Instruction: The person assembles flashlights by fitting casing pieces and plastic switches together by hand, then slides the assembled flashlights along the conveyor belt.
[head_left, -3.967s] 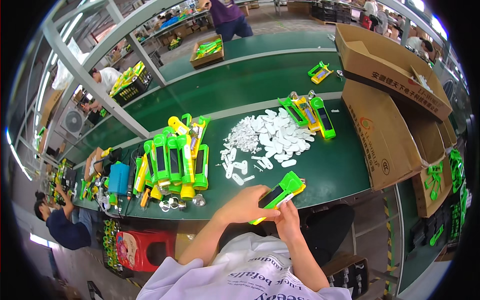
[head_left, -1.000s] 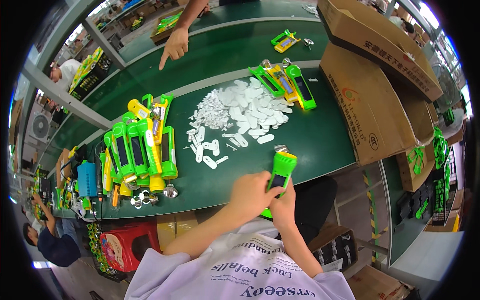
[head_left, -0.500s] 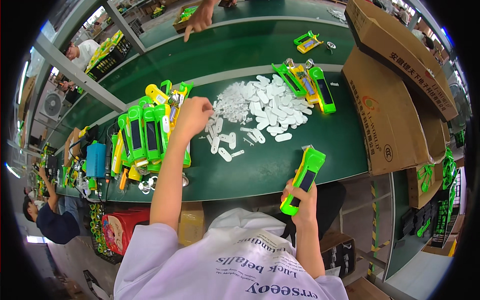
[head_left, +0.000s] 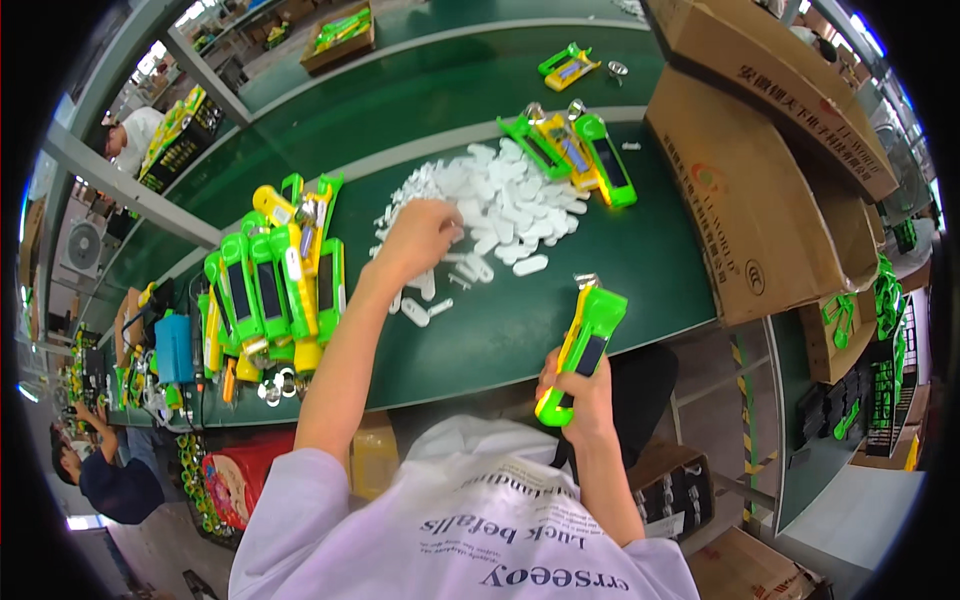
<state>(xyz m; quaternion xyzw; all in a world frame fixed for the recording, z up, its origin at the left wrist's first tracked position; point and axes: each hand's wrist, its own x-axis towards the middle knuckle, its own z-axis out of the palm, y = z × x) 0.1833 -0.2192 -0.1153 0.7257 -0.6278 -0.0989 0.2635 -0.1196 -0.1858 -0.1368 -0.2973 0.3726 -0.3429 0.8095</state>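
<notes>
My right hand (head_left: 586, 398) is wrapped round the lower end of a green-and-yellow flashlight (head_left: 592, 330) with a dark panel, its metal-tipped head pointing away from me. My left hand (head_left: 424, 238) is closed in a pinch above a heap of white oval plastic pieces (head_left: 515, 205); whatever its fingers hold is hidden. Under and beside that hand lie smaller white clips (head_left: 408, 185) and a few loose oval pieces (head_left: 414, 312). To the left, several green-and-yellow flashlights (head_left: 268, 285) are stacked side by side.
Opened flashlight parts (head_left: 570, 150) lie behind the white heap, and another opened one (head_left: 568, 68) is on the green belt. Large cardboard boxes (head_left: 740, 200) crowd the right. A blue box-shaped device (head_left: 174, 348) stands at left. A person in dark clothing (head_left: 120, 480) works farther left.
My left hand has moved right over the white pieces. The right hand still grips the flashlight. The view has shifted, and another person's hand at the far side is out of sight.
</notes>
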